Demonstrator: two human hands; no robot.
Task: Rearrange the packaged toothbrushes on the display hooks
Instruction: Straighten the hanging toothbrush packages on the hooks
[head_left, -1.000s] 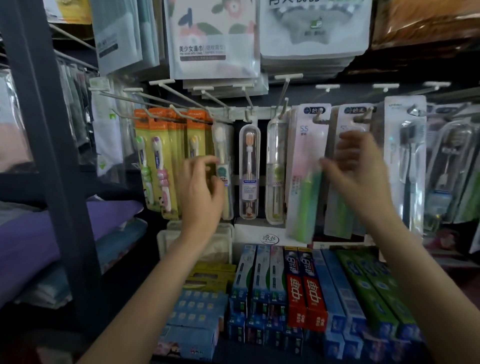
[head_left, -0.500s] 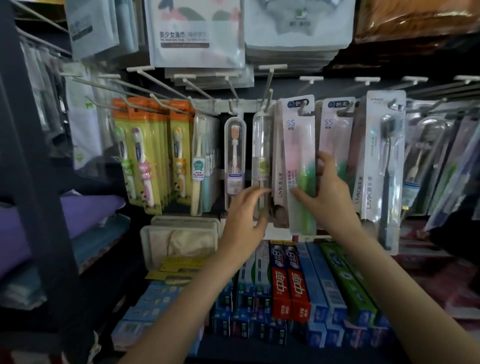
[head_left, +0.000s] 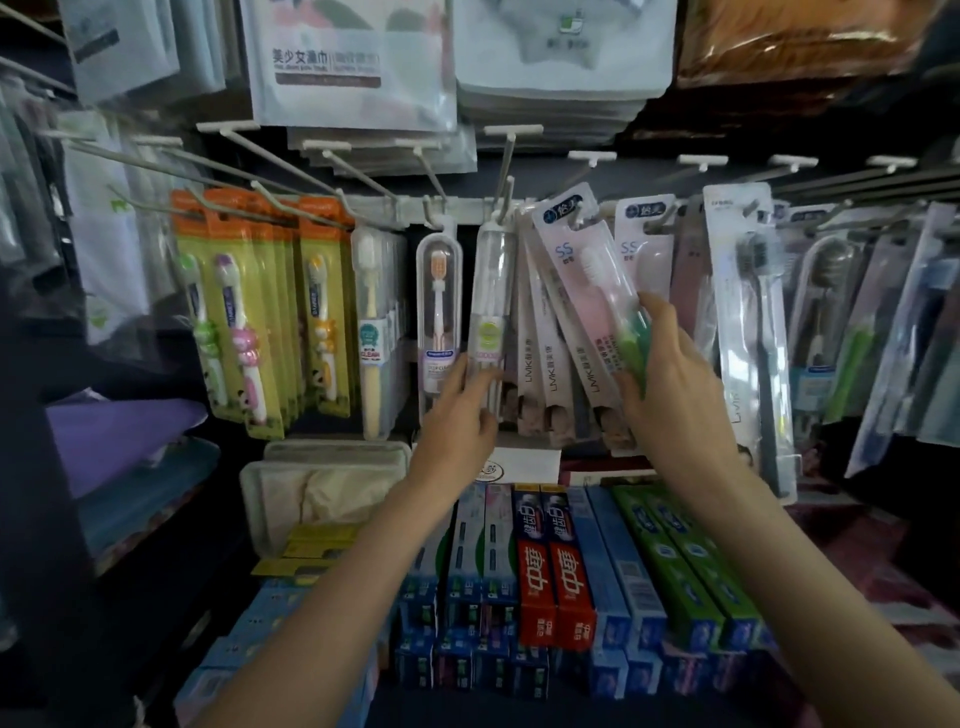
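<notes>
Against a crowded shop wall of display hooks (head_left: 332, 158), the right hand (head_left: 670, 384) grips a tilted pink toothbrush pack (head_left: 587, 291), likely to unhook it, while the left hand (head_left: 462, 421), fingers straight, steadies a clear toothbrush case (head_left: 488, 312) above it.

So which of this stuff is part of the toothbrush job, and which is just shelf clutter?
Job:
- tilted pink-and-green toothbrush pack, gripped by right hand
- clear toothbrush case, touched by left hand
- display hooks

Clutter:
- toothpaste boxes
- hanging towel packs
- purple cloth

Toothbrush packs (head_left: 587, 312) glossy clear plastic w/ card backing, hooks (head_left: 291, 200) pale metal, toothpaste boxes (head_left: 561, 561) shiny card
</notes>
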